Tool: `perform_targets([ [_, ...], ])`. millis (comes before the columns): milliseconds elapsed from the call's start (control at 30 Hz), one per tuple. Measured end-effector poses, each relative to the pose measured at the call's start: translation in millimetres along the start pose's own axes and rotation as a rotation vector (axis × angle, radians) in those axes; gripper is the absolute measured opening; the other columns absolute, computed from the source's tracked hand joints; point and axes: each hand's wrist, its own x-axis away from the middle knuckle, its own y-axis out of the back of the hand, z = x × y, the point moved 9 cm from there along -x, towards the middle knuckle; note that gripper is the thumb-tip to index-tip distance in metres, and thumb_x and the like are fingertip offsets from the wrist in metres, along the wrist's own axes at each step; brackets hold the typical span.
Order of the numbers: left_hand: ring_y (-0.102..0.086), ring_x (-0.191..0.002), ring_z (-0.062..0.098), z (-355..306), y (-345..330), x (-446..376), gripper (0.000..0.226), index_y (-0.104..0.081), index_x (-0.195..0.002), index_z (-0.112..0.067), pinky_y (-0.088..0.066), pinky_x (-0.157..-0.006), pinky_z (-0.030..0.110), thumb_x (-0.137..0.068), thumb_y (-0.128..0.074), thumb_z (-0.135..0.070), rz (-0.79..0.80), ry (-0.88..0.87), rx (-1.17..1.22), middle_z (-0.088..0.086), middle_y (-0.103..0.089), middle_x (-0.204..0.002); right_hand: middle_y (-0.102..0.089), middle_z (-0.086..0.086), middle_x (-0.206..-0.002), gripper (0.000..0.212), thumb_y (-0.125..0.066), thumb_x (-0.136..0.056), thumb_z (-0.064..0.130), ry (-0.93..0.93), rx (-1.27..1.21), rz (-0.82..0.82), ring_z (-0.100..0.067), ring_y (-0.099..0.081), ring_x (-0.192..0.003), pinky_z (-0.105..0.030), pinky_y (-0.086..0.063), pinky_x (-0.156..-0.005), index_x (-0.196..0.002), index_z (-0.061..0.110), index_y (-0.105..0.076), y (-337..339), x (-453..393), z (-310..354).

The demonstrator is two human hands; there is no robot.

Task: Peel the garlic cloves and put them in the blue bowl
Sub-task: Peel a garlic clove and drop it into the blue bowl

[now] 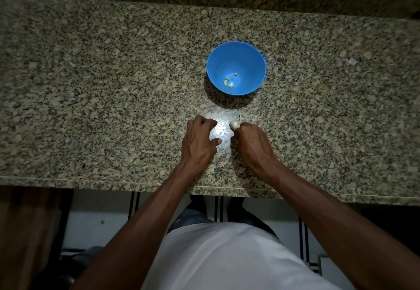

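Garlic bulb [234,125] is grasped in the right hand [251,141]; left hand [200,138] curls empty on the counter [91,85]. One blue bowl [236,55] holds three peeled pieces [228,82].

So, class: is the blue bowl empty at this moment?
No, the blue bowl already holds a few pale peeled garlic pieces lying on its bottom.
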Motion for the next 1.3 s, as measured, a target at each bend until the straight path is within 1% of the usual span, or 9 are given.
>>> perform_targets([
  [167, -0.045, -0.118, 0.024, 0, -1, -1, 0.046, -0.063, -0.129, -0.016, -0.052, -0.082, 0.047, -0.088, -0.081, -0.025, -0.010, 0.005, 0.012, 0.001, -0.054, -0.121, -0.062, -0.013, -0.082, 0.050, -0.013, -0.111, 0.027, 0.138, 0.249, -0.008, -0.032, -0.062, -0.074, -0.038, -0.050, -0.067, -0.083, 0.012, -0.051, 4, 13, 18],
  [233, -0.045, -0.118, 0.023, 1, -3, -2, 0.046, -0.063, -0.129, -0.017, -0.051, -0.083, 0.046, -0.087, -0.081, -0.025, -0.009, 0.005, 0.018, 0.001, -0.055, -0.121, -0.064, -0.014, -0.097, 0.099, 0.032, -0.087, 0.040, 0.221, 0.323, 0.029, -0.032, -0.063, -0.087, -0.038, -0.051, -0.073, -0.096, 0.008, -0.062, 4, 18, 26],
  [300, -0.046, -0.117, 0.023, 2, -4, -1, 0.045, -0.063, -0.127, -0.017, -0.050, -0.083, 0.043, -0.087, -0.081, -0.025, -0.013, -0.002, 0.027, 0.000, -0.057, -0.120, -0.064, -0.012, -0.098, 0.121, 0.043, -0.074, 0.058, 0.253, 0.357, 0.084, -0.031, -0.061, -0.086, -0.037, -0.046, -0.070, -0.098, 0.008, -0.064, -2, 19, 23],
  [400, -0.051, -0.112, 0.019, 2, -5, 2, 0.033, -0.068, -0.118, -0.016, -0.047, -0.084, 0.034, -0.088, -0.080, -0.021, -0.033, -0.021, 0.087, -0.003, -0.060, -0.110, -0.060, -0.006, -0.078, 0.069, -0.011, -0.110, 0.049, 0.140, 0.262, -0.015, -0.025, -0.055, -0.067, -0.041, -0.044, -0.062, -0.081, 0.008, -0.059, 3, 13, 4],
  [467, -0.064, -0.100, 0.013, 0, -2, 5, 0.019, -0.074, -0.110, -0.016, -0.053, -0.080, 0.031, -0.091, -0.075, -0.016, -0.044, -0.026, 0.142, -0.007, -0.066, -0.099, -0.060, -0.002, -0.065, 0.031, -0.057, -0.096, 0.016, 0.012, 0.098, 0.043, -0.015, -0.046, -0.053, -0.039, -0.044, -0.056, -0.067, 0.008, -0.061, 4, 3, -13],
  [567, -0.071, -0.081, 0.006, 4, -1, 6, 0.013, -0.081, -0.101, -0.019, -0.060, -0.076, 0.029, -0.094, -0.070, -0.017, -0.031, 0.021, 0.223, -0.007, -0.077, -0.092, -0.079, -0.009, -0.078, 0.012, -0.077, -0.090, 0.002, -0.109, -0.203, 0.106, -0.005, -0.067, -0.061, -0.025, -0.055, -0.061, -0.085, 0.010, -0.084, 9, 9, -23],
  [700, -0.074, -0.093, 0.004, 3, -5, 9, 0.022, -0.079, -0.115, -0.017, -0.061, -0.083, 0.025, -0.094, -0.074, -0.013, 0.011, 0.061, 0.425, -0.003, -0.079, -0.105, -0.076, -0.029, -0.094, 0.016, -0.072, -0.095, -0.005, -0.259, -0.755, 0.177, -0.030, -0.074, -0.080, -0.033, -0.065, -0.074, -0.108, -0.012, -0.075, -2, 24, -34],
  [933, -0.076, -0.091, 0.004, -16, -1, 18, 0.019, -0.083, -0.102, -0.018, -0.060, -0.082, 0.021, -0.088, -0.079, -0.007, 0.060, 0.013, 0.605, -0.008, -0.081, -0.096, -0.079, -0.024, -0.098, 0.016, -0.071, -0.097, 0.001, -0.288, -0.837, 0.206, -0.026, -0.075, -0.084, -0.028, -0.064, -0.075, -0.109, -0.008, -0.076, -3, 27, -26],
  [1300, -0.065, -0.084, 0.026, -48, -2, 19, 0.028, -0.072, -0.111, -0.005, -0.057, -0.070, 0.046, -0.097, -0.051, -0.016, 0.047, -0.422, -0.031, 0.010, -0.069, -0.096, -0.080, -0.012, -0.080, 0.012, -0.073, -0.098, 0.011, -0.252, -0.601, 0.195, -0.030, -0.077, -0.076, -0.049, -0.066, -0.083, -0.093, 0.004, -0.081, 5, 23, -18],
])
